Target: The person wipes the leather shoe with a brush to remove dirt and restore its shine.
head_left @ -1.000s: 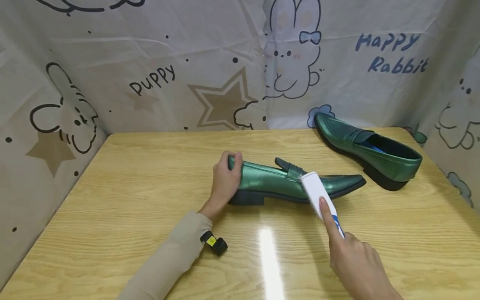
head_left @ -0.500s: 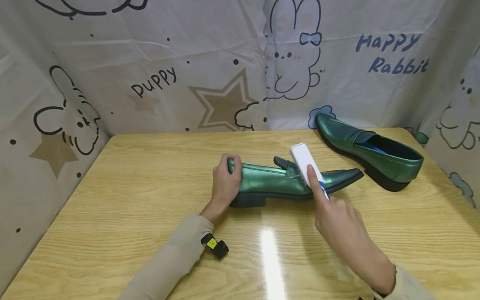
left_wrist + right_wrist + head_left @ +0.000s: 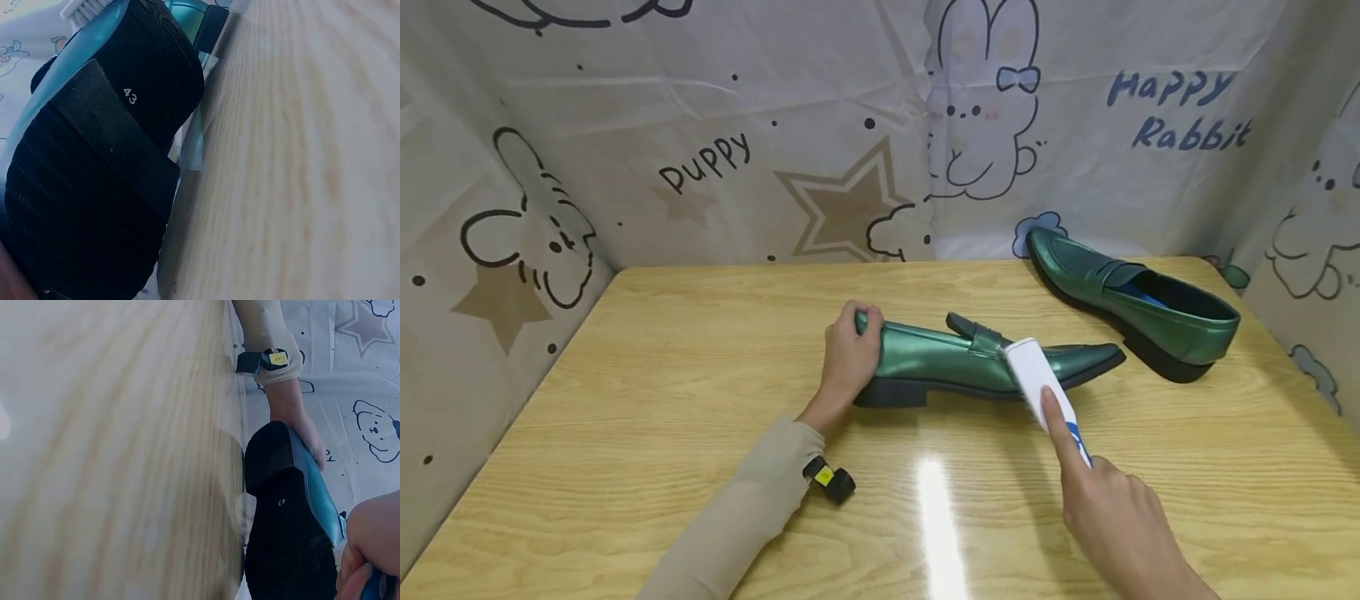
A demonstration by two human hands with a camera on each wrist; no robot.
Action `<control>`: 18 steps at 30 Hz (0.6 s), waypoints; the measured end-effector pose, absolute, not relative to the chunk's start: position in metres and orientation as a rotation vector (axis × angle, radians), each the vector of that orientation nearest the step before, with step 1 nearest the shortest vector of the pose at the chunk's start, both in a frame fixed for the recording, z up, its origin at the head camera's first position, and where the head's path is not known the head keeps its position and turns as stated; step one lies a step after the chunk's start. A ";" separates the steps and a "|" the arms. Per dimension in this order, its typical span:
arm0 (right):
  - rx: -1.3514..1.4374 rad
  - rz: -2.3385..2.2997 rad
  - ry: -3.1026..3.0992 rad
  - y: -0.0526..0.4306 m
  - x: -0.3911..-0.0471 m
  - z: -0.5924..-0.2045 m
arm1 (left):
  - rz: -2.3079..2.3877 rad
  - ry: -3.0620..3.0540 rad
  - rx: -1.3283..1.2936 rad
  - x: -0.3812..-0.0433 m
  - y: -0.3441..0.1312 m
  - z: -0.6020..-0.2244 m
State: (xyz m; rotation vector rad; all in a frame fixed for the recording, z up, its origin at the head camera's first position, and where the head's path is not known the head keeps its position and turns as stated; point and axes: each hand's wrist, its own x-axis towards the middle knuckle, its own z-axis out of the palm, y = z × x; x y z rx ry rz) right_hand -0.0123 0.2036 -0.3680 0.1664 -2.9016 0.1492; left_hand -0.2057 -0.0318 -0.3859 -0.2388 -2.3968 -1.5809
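A metallic green loafer (image 3: pixel 940 354) is in the middle of the head view, toe to the right. My left hand (image 3: pixel 850 346) grips it at the heel, with the thumb outside and fingers over the back rim. Its dark sole (image 3: pixel 94 169), marked 43, faces the camera in the left wrist view. In my right hand (image 3: pixel 1112 508) is a white brush (image 3: pixel 1033 375) with a blue-marked handle, the index finger lying along its back. The bristles (image 3: pixel 87 11) meet the loafer's side just ahead of the strap. In the right wrist view the right hand's curled fingers hide most of the brush.
A second green loafer (image 3: pixel 1138 300) stands at the back right of the wooden table (image 3: pixel 662 392). Behind the table hangs a printed cloth (image 3: pixel 700 100) with cartoon animals. A black strap device (image 3: pixel 830 479) sits on the left wrist.
The brush in my right hand went up along the loafer's side, then came back down toward the sole. The left hand keeps its grip on the heel; the loafer's toe shifts slightly.
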 end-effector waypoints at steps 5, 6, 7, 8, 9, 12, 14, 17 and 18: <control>0.189 0.176 -2.826 0.205 -0.027 -0.362 | -1.571 -2.367 -0.284 -0.203 -0.033 -0.386; 0.190 0.188 -2.825 0.205 -0.032 -0.359 | -1.564 -2.359 -0.290 -0.203 -0.033 -0.386; 0.200 0.196 -2.809 0.206 -0.037 -0.357 | -1.558 -2.353 -0.289 -0.203 -0.033 -0.387; 0.209 0.205 -2.809 0.206 -0.042 -0.354 | -1.552 -2.344 -0.286 -0.203 -0.034 -0.388; 0.214 0.218 -2.813 0.206 -0.046 -0.352 | -1.546 -2.338 -0.279 -0.203 -0.034 -0.388; 0.236 0.238 -2.793 0.206 -0.056 -0.349 | -1.533 -2.314 -0.284 -0.203 -0.035 -0.389; 0.253 0.242 -2.754 0.206 -0.062 -0.349 | -1.520 -2.295 -0.307 -0.202 -0.036 -0.390; 0.245 0.245 -2.721 0.205 -0.068 -0.348 | -1.517 -2.283 -0.349 -0.200 -0.034 -0.391; 0.235 0.243 -2.723 0.205 -0.069 -0.347 | -1.514 -2.283 -0.354 -0.200 -0.034 -0.391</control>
